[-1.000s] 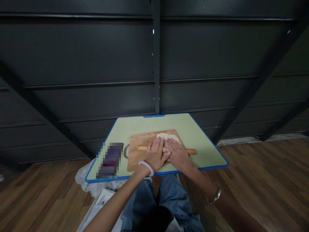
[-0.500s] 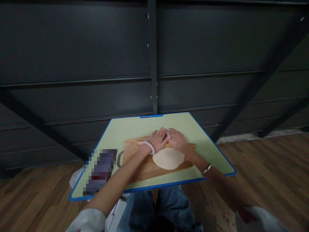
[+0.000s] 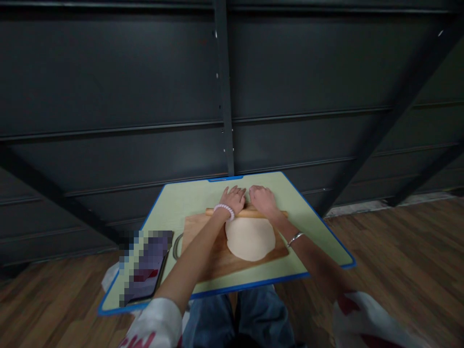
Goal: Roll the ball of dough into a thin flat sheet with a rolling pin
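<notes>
A pale round sheet of dough (image 3: 250, 239) lies flat on a wooden board (image 3: 213, 263). Across its far edge rests a wooden rolling pin (image 3: 250, 213). My left hand (image 3: 234, 199) is over the left half of the pin, its fingers stretched out and apart, pointing away from me. Over the right half is my right hand (image 3: 263, 199), its fingers curled in; whatever they may hold is hidden. The heels of both hands cover parts of the pin, and its two ends show outside my wrists.
The board sits on a light green table (image 3: 188, 195) with a blue rim. A phone (image 3: 148, 275), partly pixelated, lies at the left, and a metal ring-shaped handle (image 3: 177, 246) is beside the board. A dark panelled wall (image 3: 145, 154) stands behind the table.
My hands have moved apart from each other. The right fingers have curled in, having lain flatter before. More of the dough's far part shows, and the view has shifted slightly.
</notes>
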`<state>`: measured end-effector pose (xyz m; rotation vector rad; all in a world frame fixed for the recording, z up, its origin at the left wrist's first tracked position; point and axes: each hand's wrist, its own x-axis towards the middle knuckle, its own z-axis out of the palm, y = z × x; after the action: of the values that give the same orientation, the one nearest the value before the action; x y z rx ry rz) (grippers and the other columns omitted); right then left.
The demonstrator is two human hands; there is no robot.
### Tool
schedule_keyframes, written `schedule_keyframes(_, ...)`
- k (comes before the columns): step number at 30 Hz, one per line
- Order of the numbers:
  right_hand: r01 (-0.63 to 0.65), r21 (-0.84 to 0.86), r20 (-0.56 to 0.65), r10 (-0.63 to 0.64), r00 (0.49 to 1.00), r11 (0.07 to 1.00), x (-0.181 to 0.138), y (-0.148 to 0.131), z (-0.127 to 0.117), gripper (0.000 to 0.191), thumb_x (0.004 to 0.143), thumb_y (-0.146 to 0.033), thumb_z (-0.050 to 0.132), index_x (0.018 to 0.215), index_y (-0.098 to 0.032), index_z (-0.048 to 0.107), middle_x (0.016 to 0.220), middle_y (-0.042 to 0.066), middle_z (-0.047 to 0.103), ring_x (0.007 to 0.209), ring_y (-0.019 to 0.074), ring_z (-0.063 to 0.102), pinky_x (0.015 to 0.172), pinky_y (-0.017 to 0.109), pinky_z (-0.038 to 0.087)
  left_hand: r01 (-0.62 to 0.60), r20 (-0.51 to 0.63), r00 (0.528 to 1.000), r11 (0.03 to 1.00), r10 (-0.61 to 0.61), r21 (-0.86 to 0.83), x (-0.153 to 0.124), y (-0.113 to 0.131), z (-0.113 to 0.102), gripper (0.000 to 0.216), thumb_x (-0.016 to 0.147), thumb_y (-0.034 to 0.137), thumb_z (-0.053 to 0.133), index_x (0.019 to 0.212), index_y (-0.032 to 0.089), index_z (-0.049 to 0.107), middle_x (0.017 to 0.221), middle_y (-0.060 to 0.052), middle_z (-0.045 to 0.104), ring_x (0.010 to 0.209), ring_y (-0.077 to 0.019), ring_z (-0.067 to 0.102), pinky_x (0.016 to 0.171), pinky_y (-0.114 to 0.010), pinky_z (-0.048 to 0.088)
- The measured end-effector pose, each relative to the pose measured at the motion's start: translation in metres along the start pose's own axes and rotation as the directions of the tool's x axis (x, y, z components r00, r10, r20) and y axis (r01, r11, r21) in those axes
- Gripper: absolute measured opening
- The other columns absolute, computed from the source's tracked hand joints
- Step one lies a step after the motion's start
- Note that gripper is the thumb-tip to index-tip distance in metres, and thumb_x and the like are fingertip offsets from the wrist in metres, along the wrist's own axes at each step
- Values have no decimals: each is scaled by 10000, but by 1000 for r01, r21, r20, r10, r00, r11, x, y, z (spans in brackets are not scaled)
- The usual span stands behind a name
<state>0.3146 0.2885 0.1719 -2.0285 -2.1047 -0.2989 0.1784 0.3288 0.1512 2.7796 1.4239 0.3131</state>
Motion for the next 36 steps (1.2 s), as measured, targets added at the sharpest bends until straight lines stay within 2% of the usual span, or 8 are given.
schedule_keyframes(4, 112, -12, 69, -111, 991, 994, -16, 0, 4, 358, 957, -220, 254, 1086, -114, 571, 1055, 157, 642, 945, 230, 610, 797, 326, 450, 93, 121, 988, 996, -92, -4, -10, 4, 1, 497, 921, 327, 213, 1371, 176, 360, 1465, -65, 334, 1388, -209, 178, 1108, -531, 135)
schedule_keyframes(7, 259, 9, 32, -259, 965, 966, -40, -4, 5, 379, 966, -233, 244, 1159, -117, 549, 1196, 151, 588, 1152, 222, 509, 945, 334, 392, 76, 133, 988, 997, -77, 11, -30, 12, -3, 531, 913, 365, 210, 1387, 159, 333, 1484, -63, 290, 1401, -223, 112, 1091, -593, 109)
schedule_keyframes(10, 209, 50, -45, -207, 977, 977, -67, -13, 3, 435, 973, -279, 218, 1217, -88, 523, 1274, 156, 544, 1231, 219, 442, 1039, 356, 311, 16, 88, 996, 1000, -19, 27, -56, 21, -9, 536, 917, 349, 201, 1378, 121, 351, 1459, -85, 338, 1386, -226, 178, 1098, -578, 111)
schedule_keyframes(13, 131, 130, -126, -114, 985, 983, -95, -27, 0, 468, 967, -316, 235, 1299, -69, 455, 1306, 165, 517, 1226, 217, 449, 1016, 341, 344, -44, 57, 997, 999, 43, 14, -84, 28, -13, 527, 931, 337, 184, 1365, 107, 375, 1436, -98, 378, 1355, -218, 264, 1109, -522, 147)
schedule_keyframes(18, 130, 163, -182, -100, 978, 978, -138, -46, -4, 471, 943, -305, 319, 1312, -42, 446, 1332, 174, 491, 1252, 258, 415, 1046, 394, 316, -129, -59, 990, 992, 129, -5, -128, 36, -15, 463, 928, 308, 260, 1334, 150, 417, 1417, -70, 413, 1336, -198, 291, 1112, -428, 182)
schedule_keyframes(26, 183, 193, -183, -148, 972, 964, -190, -59, -20, 428, 921, -244, 371, 1279, -43, 492, 1298, 168, 528, 1196, 248, 483, 1017, 389, 392, -89, -148, 985, 996, 88, -3, -183, 58, -21, 499, 848, 381, 462, 1323, 234, 430, 1287, -74, 503, 1256, -263, 362, 1096, -479, 196)
schedule_keyframes(32, 270, 195, -243, -221, 945, 943, -216, -49, -15, 447, 919, -207, 362, 1343, -84, 428, 1371, 146, 458, 1294, 234, 377, 1046, 404, 373, -43, -190, 981, 998, 49, 35, -216, 72, -16, 559, 889, 404, 411, 1415, 258, 292, 1429, -78, 355, 1342, -291, 240, 1090, -522, 203)
schedule_keyframes(36, 320, 191, -222, -277, 935, 928, -216, -38, -10, 500, 936, -297, 360, 1381, -67, 363, 1438, 152, 356, 1352, 236, 267, 1083, 415, 323, -16, -219, 975, 997, 31, 71, -215, 75, -9, 535, 914, 412, 362, 1423, 264, 284, 1464, -61, 318, 1369, -297, 186, 1082, -523, 226)
